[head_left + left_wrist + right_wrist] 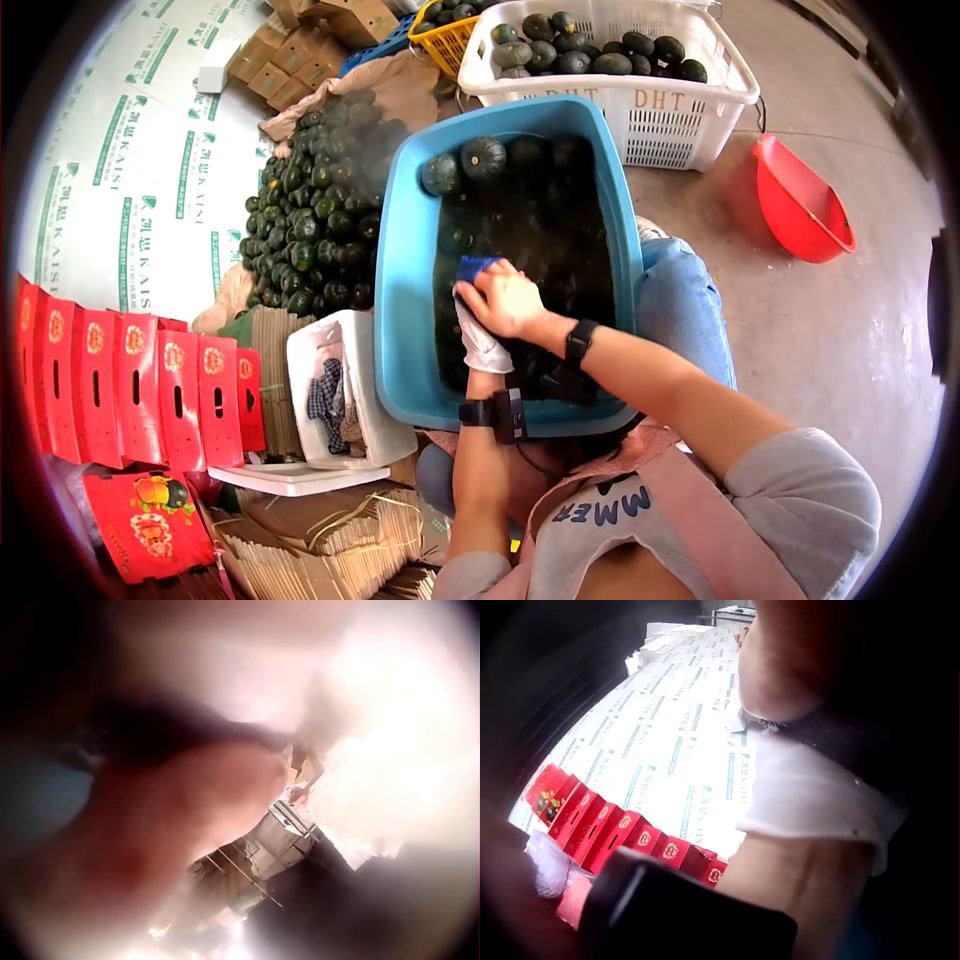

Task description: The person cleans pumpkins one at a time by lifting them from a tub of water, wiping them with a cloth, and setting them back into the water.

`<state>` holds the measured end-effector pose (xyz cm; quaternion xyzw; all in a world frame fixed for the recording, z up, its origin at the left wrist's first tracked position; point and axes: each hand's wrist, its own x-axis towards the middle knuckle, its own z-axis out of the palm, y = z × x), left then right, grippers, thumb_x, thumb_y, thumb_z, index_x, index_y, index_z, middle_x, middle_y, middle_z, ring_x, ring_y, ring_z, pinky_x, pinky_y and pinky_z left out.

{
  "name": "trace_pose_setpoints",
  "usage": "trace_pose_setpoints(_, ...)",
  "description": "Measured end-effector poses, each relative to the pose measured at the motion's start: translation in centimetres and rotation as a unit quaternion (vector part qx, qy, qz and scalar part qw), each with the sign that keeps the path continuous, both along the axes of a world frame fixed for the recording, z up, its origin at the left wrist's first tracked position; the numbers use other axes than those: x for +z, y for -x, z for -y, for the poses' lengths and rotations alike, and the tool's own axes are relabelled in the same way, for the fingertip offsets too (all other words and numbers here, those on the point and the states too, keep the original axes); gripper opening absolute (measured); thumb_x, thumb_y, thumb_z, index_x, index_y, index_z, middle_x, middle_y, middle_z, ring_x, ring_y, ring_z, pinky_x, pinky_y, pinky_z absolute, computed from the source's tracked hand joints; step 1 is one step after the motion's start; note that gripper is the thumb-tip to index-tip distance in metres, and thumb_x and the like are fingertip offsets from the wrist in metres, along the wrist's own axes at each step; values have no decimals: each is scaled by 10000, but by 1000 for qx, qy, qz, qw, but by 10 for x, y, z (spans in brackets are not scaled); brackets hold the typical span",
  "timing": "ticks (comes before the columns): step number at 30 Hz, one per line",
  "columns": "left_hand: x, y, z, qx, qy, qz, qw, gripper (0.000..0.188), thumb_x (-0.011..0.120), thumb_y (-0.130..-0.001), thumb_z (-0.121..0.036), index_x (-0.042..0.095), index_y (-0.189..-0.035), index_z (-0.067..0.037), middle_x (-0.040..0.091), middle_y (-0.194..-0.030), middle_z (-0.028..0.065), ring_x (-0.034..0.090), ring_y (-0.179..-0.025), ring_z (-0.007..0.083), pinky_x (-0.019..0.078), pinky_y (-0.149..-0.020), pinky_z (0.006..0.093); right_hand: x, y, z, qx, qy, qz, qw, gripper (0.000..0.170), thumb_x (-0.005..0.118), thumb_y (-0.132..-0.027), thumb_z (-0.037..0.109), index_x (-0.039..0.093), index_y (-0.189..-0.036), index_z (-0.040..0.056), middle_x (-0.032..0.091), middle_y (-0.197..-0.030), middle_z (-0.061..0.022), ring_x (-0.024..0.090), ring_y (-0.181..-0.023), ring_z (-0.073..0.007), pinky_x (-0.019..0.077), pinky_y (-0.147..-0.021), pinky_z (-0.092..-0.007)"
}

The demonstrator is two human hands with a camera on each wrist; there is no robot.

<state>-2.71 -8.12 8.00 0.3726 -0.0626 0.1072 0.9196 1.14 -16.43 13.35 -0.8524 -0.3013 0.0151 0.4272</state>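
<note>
A blue tub (400,290) of dark water holds several dark green squashes (484,157), most at its far end. Over the water the right hand (508,300) has its fingers curled round a blue cloth (478,267), against the left hand (480,335), which wears a white glove. The left fingers are mostly hidden under the right hand and cloth, so what they hold cannot be told. In the right wrist view the glove's white cuff (802,795) shows beside the bare right hand (787,667). The left wrist view is blurred, with skin close to the lens.
Left of the tub lie a heap of squashes (320,220), a white foam box (390,440) with cloths and red cartons (135,380). Beyond stands a white crate (660,125) of squashes. A red basin (800,200) is on the floor at right. Flattened cardboard (330,540) lies near the person.
</note>
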Motion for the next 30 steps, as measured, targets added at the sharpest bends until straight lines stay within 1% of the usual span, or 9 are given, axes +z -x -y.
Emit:
trace_pose_setpoints(2,-54,-8,-24,98,40,-83,991,493,339,-1003,-489,510,-1224,-83,587,-1173,97,580,-1074,246,473,-954,387,-2,-17,-12,-19,3,-145,989,443,501,-915,432,690,-913,31,663,-1020,-203,592,-1031,-392,470,-911,-506)
trace_pose_setpoints(3,-14,-8,-9,-23,169,-66,983,471,382,-1005,-457,512,-1244,-72,593,-1170,96,585,-1061,235,488,-937,370,-3,-28,-15,2,19,-188,982,456,480,-920,441,691,-966,40,657,-1045,-220,597,-1033,-400,470,-922,-475)
trace_pose_setpoints(6,36,8,16,164,102,-230,954,456,421,-995,-452,541,-1218,-72,595,-1133,78,587,-1040,229,482,-929,380,-22,-61,-15,120,61,-196,971,488,433,-930,457,681,-1100,73,656,-1102,-224,629,-1045,-346,476,-927,-399)
trace_pose_setpoints(8,50,14,18,123,129,-212,961,518,458,-965,-486,547,-1240,-56,590,-1204,95,581,-1092,253,470,-968,396,1,-59,6,106,-84,-405,904,473,427,-947,413,671,-1113,44,682,-1062,-185,656,-983,-261,487,-889,-353)
trace_pose_setpoints(12,76,22,11,160,164,-231,946,572,508,-909,-539,560,-1218,-61,593,-1216,110,567,-1120,286,452,-992,432,-13,-40,15,131,-205,-296,924,454,420,-979,362,633,-1144,-5,681,-1044,-137,625,-951,-177,465,-875,-288)
trace_pose_setpoints(14,68,25,0,150,206,-208,944,552,510,-908,-529,576,-1189,-59,597,-1211,111,560,-1126,288,453,-987,439,-31,-37,5,162,-329,-418,831,434,443,-987,370,617,-1090,-14,664,-995,-102,593,-939,-156,442,-885,-288)
trace_pose_setpoints(23,13,23,-27,164,172,-115,964,419,472,-983,-446,573,-1084,-53,618,-1005,81,591,-945,209,483,-885,351,0,24,4,182,-202,143,952,461,527,-933,244,478,-1308,-21,483,-1298,-240,417,-1238,-441,335,-1064,-442)
trace_pose_setpoints(28,34,28,4,312,-85,-142,936,402,515,-986,-365,493,-1220,-39,544,-1140,64,520,-1040,163,430,-941,313,22,-1,-2,84,-84,-168,979,329,525,-936,303,632,-1005,-1,662,-924,-181,625,-907,-358,482,-854,-405)
trace_pose_setpoints(30,50,30,21,308,-123,-116,936,396,545,-974,-336,487,-1243,-51,529,-1179,43,498,-1076,148,414,-960,296,10,-25,-1,121,-240,-349,898,342,510,-946,330,643,-967,15,677,-860,-107,655,-784,-246,512,-749,-353)
